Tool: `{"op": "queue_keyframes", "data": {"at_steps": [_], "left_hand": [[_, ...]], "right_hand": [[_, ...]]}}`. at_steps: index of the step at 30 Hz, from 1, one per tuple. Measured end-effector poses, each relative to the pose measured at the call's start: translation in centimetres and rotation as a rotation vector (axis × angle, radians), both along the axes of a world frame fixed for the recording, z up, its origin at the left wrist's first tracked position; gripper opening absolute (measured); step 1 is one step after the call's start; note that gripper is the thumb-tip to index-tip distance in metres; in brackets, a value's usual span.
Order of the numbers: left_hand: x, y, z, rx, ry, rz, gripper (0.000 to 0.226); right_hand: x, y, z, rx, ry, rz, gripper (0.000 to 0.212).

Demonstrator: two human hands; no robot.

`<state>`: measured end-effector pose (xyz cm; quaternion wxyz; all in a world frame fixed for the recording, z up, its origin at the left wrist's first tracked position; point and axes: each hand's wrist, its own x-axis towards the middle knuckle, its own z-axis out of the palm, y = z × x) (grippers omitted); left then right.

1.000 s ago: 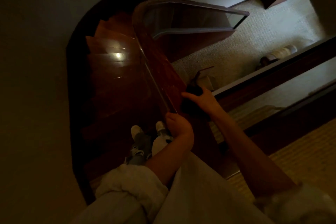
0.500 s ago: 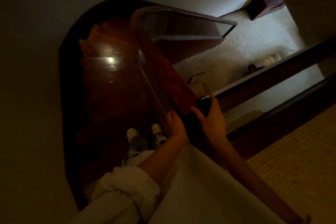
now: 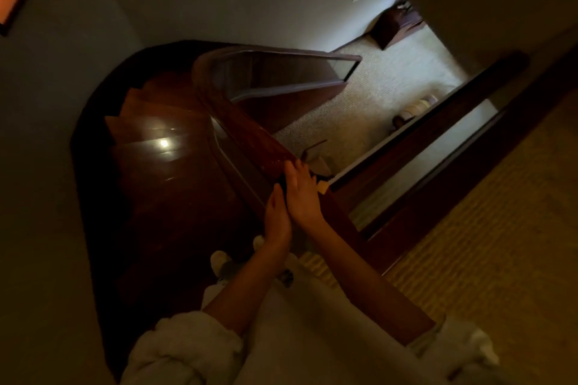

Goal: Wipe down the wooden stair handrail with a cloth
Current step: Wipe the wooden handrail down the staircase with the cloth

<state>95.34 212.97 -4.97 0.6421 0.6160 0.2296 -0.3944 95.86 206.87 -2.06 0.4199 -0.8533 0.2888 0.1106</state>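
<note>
The right hand (image 3: 301, 195) is laid flat on top of the handrail (image 3: 250, 131), its fingers stretched out straight and pointed toward 11 o'clock; nothing is gripped. At its 2 o'clock edge a dark scrap of cloth (image 3: 317, 179) is glimpsed under the fingers, though how much of it is pressed beneath the palm cannot be told in the dim light. The left hand (image 3: 276, 217) is set just at 7 o'clock of the right, touching it, with fingers extended and released against the near side of the rail. The handrail is found at the middle of the view: its long axis is run from 5 o'clock up to 11 o'clock, where it is bent round toward 3 o'clock above the carpet (image 3: 375, 94). The polished stair treads (image 3: 150, 147) are seen at 9 o'clock of it.
</note>
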Motion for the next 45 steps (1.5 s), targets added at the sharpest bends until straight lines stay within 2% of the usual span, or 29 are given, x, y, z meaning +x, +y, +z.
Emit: {"op": "queue_keyframes", "data": {"at_steps": [2,3,6,9,12,15,21,25,28,33,37,40,42,45], "left_hand": [[0.7,-0.6,0.8,0.003,0.13,-0.012,0.071],[1.2,-1.0,1.1,0.036,0.198,0.031,0.072],[2.5,-2.1,2.1,0.113,0.301,0.097,0.074],[3.0,-3.0,0.9,0.14,0.236,0.191,0.09],[2.7,-3.5,0.4,0.136,0.135,0.209,0.089],[2.6,-3.6,0.1,0.151,0.097,0.196,0.092],[5.6,-3.8,-0.6,0.187,0.083,0.193,0.095],[1.7,-3.5,-0.2,0.115,0.126,0.231,0.08],[-0.1,-4.6,0.2,0.146,0.177,0.267,0.071],[7.5,-4.2,-3.2,0.218,0.126,0.351,0.079],[5.2,-3.6,-4.1,0.201,0.15,0.277,0.108],[2.2,-3.6,-1.4,0.155,0.125,0.258,0.085],[4.3,-4.0,-2.2,0.198,0.127,0.301,0.074],[10.1,-3.8,-3.8,0.164,0.201,0.397,0.074]], "right_hand": [[-0.3,-0.9,0.9,0.115,-0.048,-0.135,0.052],[-0.3,-1.5,1.2,0.102,-0.084,-0.199,0.047],[0.2,-3.4,0.5,-0.09,-0.063,-0.257,0.033],[1.4,-4.7,0.5,-0.046,0.099,-0.222,0.031],[1.9,-5.1,0.4,-0.028,0.214,-0.178,0.044],[2.0,-4.9,-0.1,-0.065,0.238,-0.27,0.057],[2.0,-5.2,-0.3,-0.034,0.149,-0.456,0.057],[2.0,-4.7,-0.8,-0.141,0.112,-0.434,0.057],[2.0,-4.5,-1.3,-0.19,0.092,-0.43,0.053],[2.6,-4.3,-2.0,-0.28,0.11,-0.388,0.046],[2.6,-4.1,-2.6,-0.351,0.11,-0.414,0.046],[2.7,-4.0,-3.0,-0.374,0.128,-0.401,0.046],[2.7,-3.9,-3.4,-0.404,0.154,-0.388,0.043],[3.1,-4.2,-3.7,-0.396,0.196,-0.423,0.047]]}}
